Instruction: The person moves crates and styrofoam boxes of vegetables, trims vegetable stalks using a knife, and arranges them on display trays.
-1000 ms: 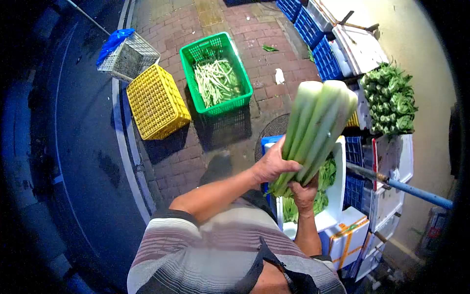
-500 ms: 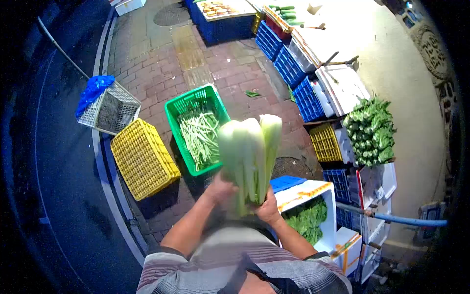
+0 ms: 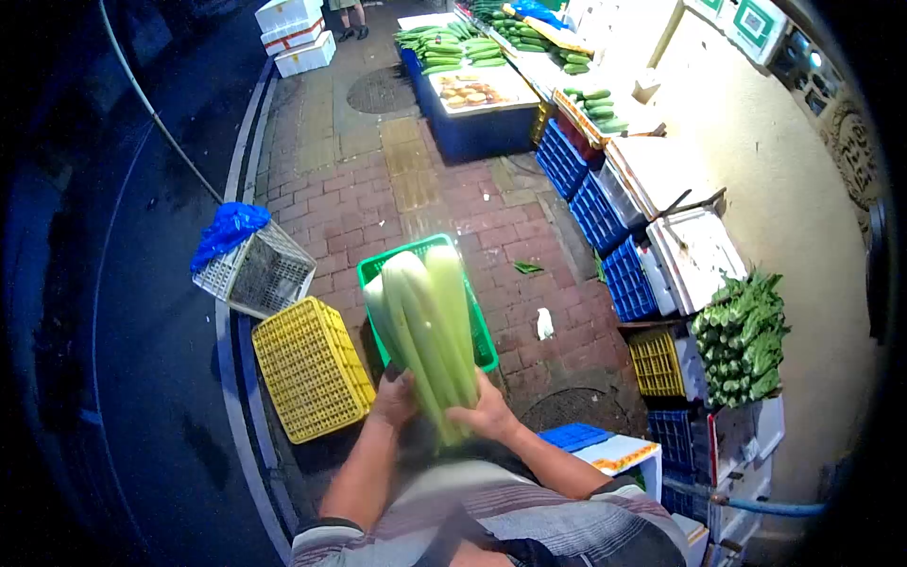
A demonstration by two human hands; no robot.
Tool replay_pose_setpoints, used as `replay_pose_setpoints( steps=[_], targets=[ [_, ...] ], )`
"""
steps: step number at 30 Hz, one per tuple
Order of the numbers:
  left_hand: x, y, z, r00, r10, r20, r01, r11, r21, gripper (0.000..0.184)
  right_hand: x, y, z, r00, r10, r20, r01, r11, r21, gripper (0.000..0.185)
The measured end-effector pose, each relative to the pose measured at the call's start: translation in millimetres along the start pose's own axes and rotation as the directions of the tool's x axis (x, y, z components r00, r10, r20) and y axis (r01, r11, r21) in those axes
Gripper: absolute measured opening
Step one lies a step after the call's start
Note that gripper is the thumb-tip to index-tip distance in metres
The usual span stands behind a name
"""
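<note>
A bundle of thick pale green stalks (image 3: pixel 427 331) stands nearly upright in front of my body, white ends at the top. My left hand (image 3: pixel 394 399) grips its lower left side. My right hand (image 3: pixel 482 408) is wrapped round the lower right side, thumb across the stalks. Behind the bundle is a green crate (image 3: pixel 487 342), whose contents are largely hidden by the stalks.
A yellow crate (image 3: pixel 307 370) and a white crate (image 3: pixel 269 274) with a blue bag (image 3: pixel 230 231) stand left. Blue crates (image 3: pixel 597 213), leafy greens (image 3: pixel 742 340) and a foam box (image 3: pixel 619 454) are right. Cucumbers (image 3: pixel 453 47) lie on a stall ahead; a person's legs (image 3: pixel 351 17) show beyond.
The bundle has moved left, away from the foam box of greens, and now overlaps the green crate. The view has tilted up, showing more of the stall. Both hands keep hold.
</note>
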State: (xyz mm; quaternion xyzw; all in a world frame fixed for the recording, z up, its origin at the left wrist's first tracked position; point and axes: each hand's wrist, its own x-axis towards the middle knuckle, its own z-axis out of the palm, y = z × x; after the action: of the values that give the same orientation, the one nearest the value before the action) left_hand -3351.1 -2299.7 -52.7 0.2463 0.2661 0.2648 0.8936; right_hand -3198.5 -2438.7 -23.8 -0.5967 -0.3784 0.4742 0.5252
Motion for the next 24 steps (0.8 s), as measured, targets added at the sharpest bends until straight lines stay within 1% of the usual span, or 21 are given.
replay_pose_setpoints(
  steps=[1, 3, 4, 5, 6, 7, 8, 9, 11, 12, 13, 15, 16, 17, 19, 20, 21, 23, 24],
  targets=[
    [6, 8, 4, 0.999, -0.015, -0.03, 0.015, 1.0, 0.011, 0.077, 12, -8, -6, 1.0, -0.012, 0.01, 0.012, 1.0, -0.028, 0.089],
    [48, -8, -23, 0.998, 0.059, -0.017, -0.06, 0.997, -0.047, 0.083, 38, -16, -23, 0.999, -0.032, 0.02, 0.034, 0.996, -0.085, 0.09],
    [53, 3, -1, 0.998, -0.055, -0.018, 0.054, 0.998, -0.042, 0.085, 50, -9, -30, 0.997, -0.076, 0.027, 0.075, 0.997, 0.021, 0.091],
    [74, -3, -9, 0.992, -0.12, 0.039, 0.124, 0.986, -0.114, 0.084, 60, -14, -41, 0.999, -0.038, 0.028, 0.041, 0.991, -0.124, 0.091],
    [82, -11, -15, 0.993, -0.12, 0.0, 0.12, 0.988, -0.095, 0.084, 70, -25, -55, 0.998, 0.004, 0.065, 0.0, 0.998, -0.058, 0.09],
    [98, -5, -5, 0.994, -0.109, -0.033, 0.106, 0.992, -0.061, 0.084, 84, -34, -68, 0.994, 0.025, 0.103, -0.027, 1.0, 0.011, 0.09],
    [105, 6, 29, 0.999, -0.045, -0.03, 0.044, 0.998, -0.039, 0.086, 96, -34, -80, 0.995, -0.015, 0.094, 0.017, 1.0, -0.019, 0.089],
    [121, 4, 28, 0.999, -0.009, -0.035, 0.008, 0.999, -0.033, 0.086, 108, -36, -92, 0.994, -0.008, 0.112, 0.008, 1.0, -0.004, 0.089],
    [158, 4, 51, 0.998, 0.059, -0.033, -0.061, 0.997, -0.041, 0.087, 134, -47, -127, 0.989, 0.016, 0.144, -0.016, 1.0, 0.004, 0.088],
    [176, 2, 68, 0.994, 0.107, 0.0, -0.106, 0.99, -0.089, 0.088, 157, -53, -151, 0.99, -0.015, 0.139, 0.02, 0.999, -0.036, 0.087],
    [193, 4, 82, 0.993, 0.117, 0.015, -0.117, 0.993, -0.006, 0.088, 168, -55, -171, 0.99, -0.013, 0.137, 0.022, 0.998, -0.061, 0.086],
    [220, -10, 78, 0.999, 0.036, -0.036, -0.04, 0.993, -0.112, 0.084, 180, -53, -196, 0.989, -0.003, 0.145, 0.017, 0.995, -0.095, 0.084],
    [240, -13, 88, 0.991, 0.131, -0.033, -0.133, 0.987, -0.088, 0.079, 191, -45, -210, 0.991, -0.04, 0.125, 0.048, 0.997, -0.06, 0.082],
    [255, -11, 106, 0.984, 0.173, -0.046, -0.177, 0.979, -0.097, 0.077, 207, -39, -225, 0.988, -0.041, 0.148, 0.046, 0.998, -0.031, 0.083],
    [278, 1, 142, 0.978, 0.116, -0.173, -0.127, 0.99, -0.056, 0.076, 233, -32, -253, 0.98, -0.03, 0.198, 0.026, 0.999, 0.023, 0.086],
    [292, 6, 158, 0.969, 0.191, -0.156, -0.193, 0.981, 0.001, 0.076, 242, -50, -264, 0.983, -0.006, 0.182, -0.003, 0.999, 0.05, 0.084],
    [308, 11, 171, 0.963, 0.217, -0.159, -0.218, 0.976, 0.007, 0.078, 255, -58, -275, 0.981, 0.03, 0.19, -0.048, 0.995, 0.09, 0.082],
    [336, 28, 192, 0.951, 0.195, -0.238, -0.196, 0.98, 0.023, 0.059, 282, -68, -292, 0.971, 0.11, 0.213, -0.147, 0.975, 0.165, 0.08],
    [355, 30, 190, 0.953, 0.198, -0.23, -0.206, 0.978, -0.013, 0.056, 298, -71, -296, 0.975, 0.083, 0.206, -0.133, 0.962, 0.24, 0.076]
  ],
)
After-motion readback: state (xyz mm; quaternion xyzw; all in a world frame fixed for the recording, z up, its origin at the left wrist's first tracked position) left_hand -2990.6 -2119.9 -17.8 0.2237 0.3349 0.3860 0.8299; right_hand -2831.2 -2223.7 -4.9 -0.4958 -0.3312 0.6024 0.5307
